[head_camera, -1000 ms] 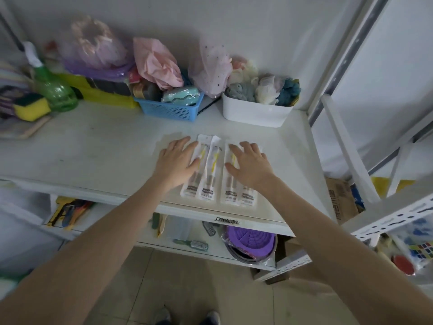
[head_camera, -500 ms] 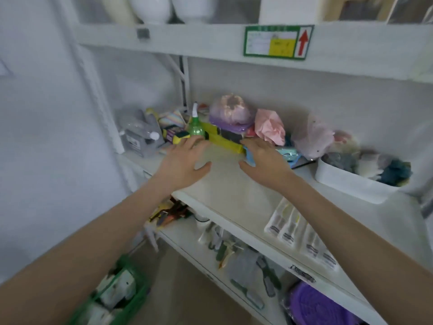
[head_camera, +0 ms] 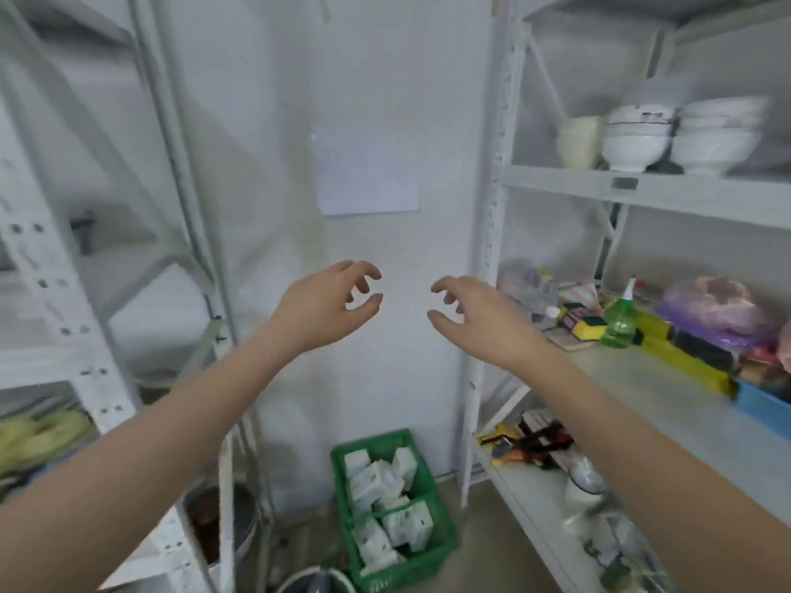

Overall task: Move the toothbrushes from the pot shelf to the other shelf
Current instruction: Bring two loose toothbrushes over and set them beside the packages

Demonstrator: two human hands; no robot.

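Observation:
My left hand [head_camera: 329, 303] and my right hand [head_camera: 475, 318] hang in the air in front of a white wall, between two white shelf racks. Both hands hold nothing, with fingers curled and apart. The packaged toothbrushes are out of view. The rack on the right [head_camera: 667, 378] carries cleaning goods on its middle board. On the left stands another white rack [head_camera: 90, 370] with a metal pot [head_camera: 222, 520] on a low board.
A green crate [head_camera: 441, 545] of white packets sits on the floor by the wall. White bowls [head_camera: 637, 139] are stacked on the right rack's upper board. A green spray bottle [head_camera: 620, 318], sponges [head_camera: 588, 329] and a blue basket [head_camera: 762, 406] sit on its middle board.
My view has swung left, from the toothbrush packs on the right shelf to the wall between the racks. Both hands lifted off the packs and now hover empty.

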